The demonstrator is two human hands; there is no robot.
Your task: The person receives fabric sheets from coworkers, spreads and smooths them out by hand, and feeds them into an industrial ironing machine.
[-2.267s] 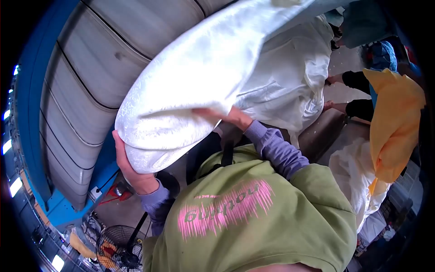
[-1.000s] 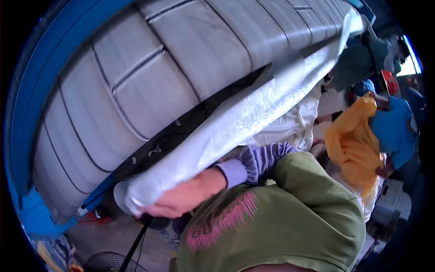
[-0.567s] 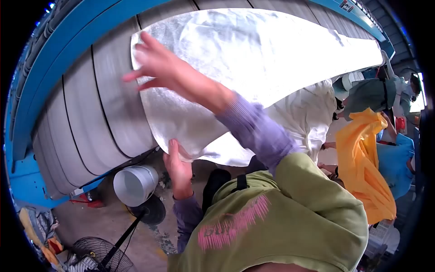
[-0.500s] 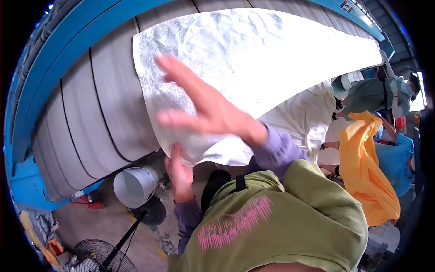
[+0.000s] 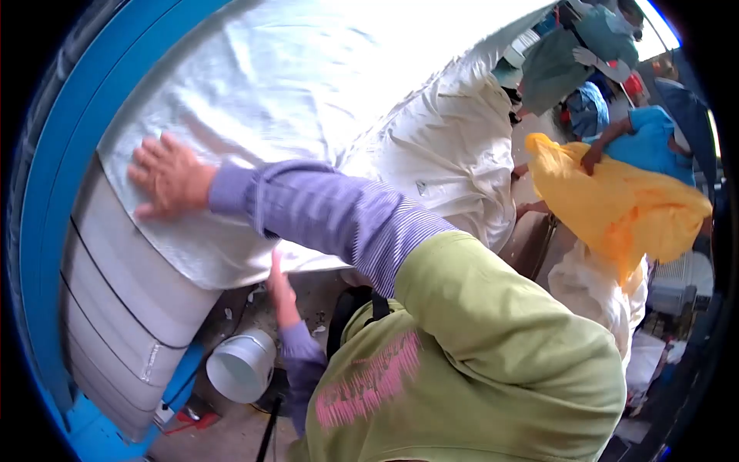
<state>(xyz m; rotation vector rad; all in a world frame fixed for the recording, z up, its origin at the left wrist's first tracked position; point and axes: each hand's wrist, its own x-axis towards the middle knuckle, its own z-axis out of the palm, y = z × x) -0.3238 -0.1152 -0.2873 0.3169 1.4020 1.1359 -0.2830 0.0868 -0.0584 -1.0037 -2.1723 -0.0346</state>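
Observation:
A broad white cloth [image 5: 254, 85] lies over a grey banded roller surface [image 5: 131, 231] and hangs down at its near edge. My right hand [image 5: 171, 179] rests on top of the cloth near its left border, fingers spread and palm down. My left hand [image 5: 282, 291] is lower, at the cloth's hanging edge. Its thumb shows against the edge, while the other fingers are mostly hidden; it appears to pinch the cloth there. More creased white fabric [image 5: 439, 162] hangs to the right of my right arm.
A blue machine frame [image 5: 58, 177] curves along the left. Below the rollers, a white bucket [image 5: 241, 366] stands on the floor. At right, one person in a blue shirt [image 5: 654, 138] holds an orange-yellow cloth [image 5: 616, 200]; another in grey-green clothing [image 5: 554, 69] is farther back.
My right hand has come down from above the cloth and now lies flat near its left border. The cloth covers more of the rollers toward the left. My view has shifted.

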